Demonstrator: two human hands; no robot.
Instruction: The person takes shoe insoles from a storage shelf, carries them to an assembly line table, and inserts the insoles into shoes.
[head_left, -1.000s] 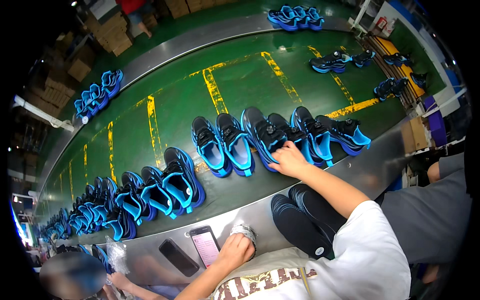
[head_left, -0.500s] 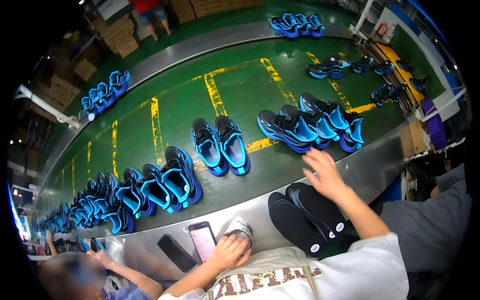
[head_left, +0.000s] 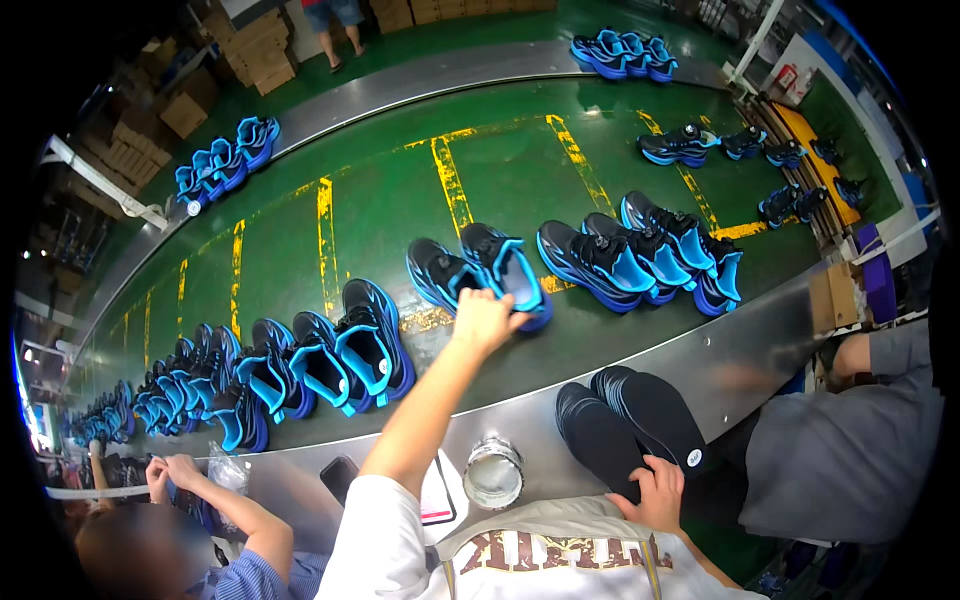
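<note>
My left hand reaches over the belt, its fingers closed on the heel collars of a pair of black and blue sneakers. The hand hides part of both heels. On the metal ledge, my right hand grips the heel end of a black insole, thumb on one side and fingers on the other. Beside it, more black insoles lie overlapping, one with a round white sticker at its heel. A silvery round container stands on the ledge between my arms.
Rows of sneakers stand left and right on the green belt. A lit phone and a dark phone lie by my left arm. Co-workers sit on both sides; a cardboard box is at right.
My left hand has left the silvery container and taken hold of the sneaker pair, which now sits askew. My right hand has come back from the right-hand sneakers to the insoles.
</note>
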